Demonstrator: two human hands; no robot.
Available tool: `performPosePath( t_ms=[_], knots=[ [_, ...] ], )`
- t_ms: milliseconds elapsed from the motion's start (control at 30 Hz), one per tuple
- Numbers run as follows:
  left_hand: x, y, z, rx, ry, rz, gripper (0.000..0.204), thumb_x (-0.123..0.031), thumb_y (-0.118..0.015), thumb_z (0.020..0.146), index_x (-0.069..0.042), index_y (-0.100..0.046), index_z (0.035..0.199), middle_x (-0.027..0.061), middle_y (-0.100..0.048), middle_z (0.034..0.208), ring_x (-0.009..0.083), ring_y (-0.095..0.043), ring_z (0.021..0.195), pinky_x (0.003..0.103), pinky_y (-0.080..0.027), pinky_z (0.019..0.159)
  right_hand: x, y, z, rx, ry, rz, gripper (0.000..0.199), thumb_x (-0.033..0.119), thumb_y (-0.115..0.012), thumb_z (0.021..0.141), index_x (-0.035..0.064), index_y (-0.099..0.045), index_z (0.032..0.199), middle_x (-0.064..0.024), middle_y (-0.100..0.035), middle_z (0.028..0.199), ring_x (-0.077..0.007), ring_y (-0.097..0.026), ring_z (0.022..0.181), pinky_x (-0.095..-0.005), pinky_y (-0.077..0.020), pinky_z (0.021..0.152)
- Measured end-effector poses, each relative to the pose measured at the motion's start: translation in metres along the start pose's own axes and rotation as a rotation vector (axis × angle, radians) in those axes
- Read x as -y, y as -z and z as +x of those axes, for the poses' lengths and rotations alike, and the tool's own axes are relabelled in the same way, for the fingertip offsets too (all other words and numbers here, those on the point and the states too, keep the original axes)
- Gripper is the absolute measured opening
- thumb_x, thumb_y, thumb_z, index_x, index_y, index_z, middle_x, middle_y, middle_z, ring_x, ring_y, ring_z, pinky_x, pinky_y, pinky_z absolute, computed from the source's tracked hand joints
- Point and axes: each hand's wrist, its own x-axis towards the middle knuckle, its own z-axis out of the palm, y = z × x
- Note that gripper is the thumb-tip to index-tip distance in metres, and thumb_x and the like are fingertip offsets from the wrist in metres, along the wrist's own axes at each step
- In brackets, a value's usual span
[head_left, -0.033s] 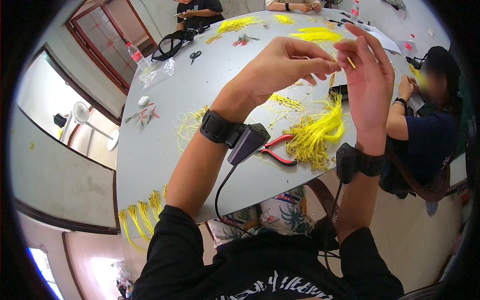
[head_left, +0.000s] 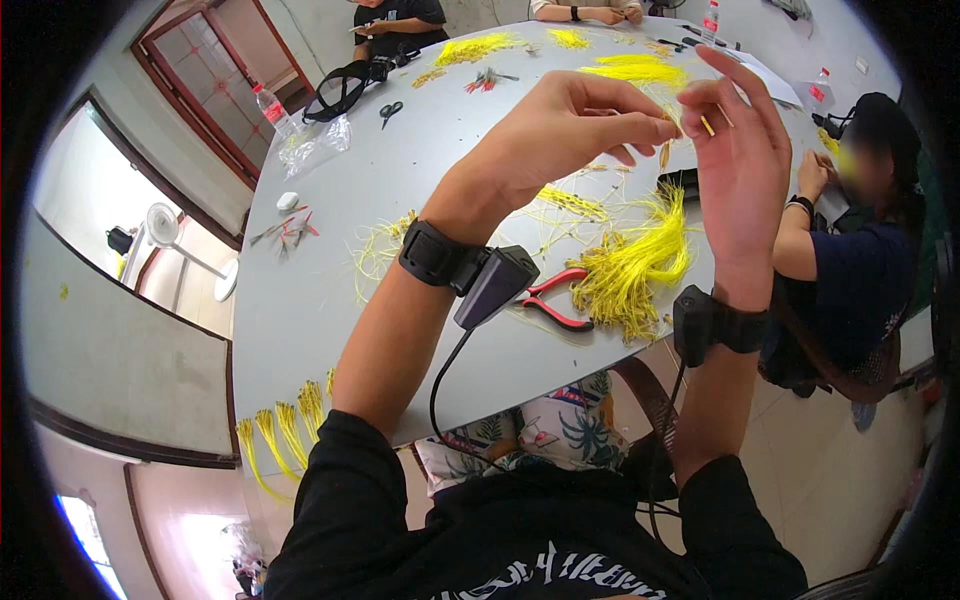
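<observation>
I wear a black top with white lettering, sleeves pushed up. My left wrist band (head_left: 432, 253) is black, carrying a dark box with a cable; my right wrist band (head_left: 718, 324) is black too.

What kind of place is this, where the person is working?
Probably a small workshop for hand assembly. A large grey table holds bundles of yellow wires, red-handled pliers and scissors, and other people sit around it at similar work.

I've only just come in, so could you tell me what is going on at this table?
A person holds both hands raised over a grey table, the left hand and right hand pinching a thin yellow strand between the fingertips. Below lie a pile of yellow strands and red-handled pliers. Other people sit around the table.
</observation>
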Motion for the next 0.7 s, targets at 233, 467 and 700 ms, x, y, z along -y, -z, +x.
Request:
performPosePath(
  t_ms=[233,467,700],
  knots=[
    [-0.003,0.005,0.002,-0.085,-0.184,0.132,0.02,-0.019,-0.072,0.098,-0.003,-0.077,0.11,0.0047,-0.075,0.102,0.0113,-0.069,0.093,0.026,-0.054,0.082,0.01,-0.001,-0.005,0.115,-0.089,-0.429,0.05,0.016,-0.068,0.099,0.0064,-0.052,0.146,-0.014,-0.074,0.119,-0.0172,-0.069,0.111,-0.0311,-0.051,0.1],
    [-0.004,0.006,0.003,-0.104,-0.195,0.112,0.023,-0.019,-0.075,0.096,0.0,-0.077,0.109,0.0066,-0.075,0.102,0.0124,-0.07,0.092,0.027,-0.056,0.084,0.013,-0.003,-0.004,0.127,-0.093,-0.495,0.048,0.011,-0.074,0.095,0.0066,-0.057,0.141,-0.0105,-0.076,0.111,-0.0144,-0.07,0.106,-0.0288,-0.0517,0.099],
    [0.0,0.006,0.006,-0.156,-0.234,0.147,0.021,-0.013,-0.075,0.096,0.003,-0.076,0.109,0.0116,-0.077,0.101,0.0163,-0.074,0.093,0.028,-0.06,0.088,0.005,-0.006,-0.002,0.041,0.007,-0.492,0.042,0.001,-0.074,0.092,0.0068,-0.063,0.132,-0.0097,-0.077,0.108,-0.015,-0.073,0.101,-0.0286,-0.0571,0.092]
  ],
)
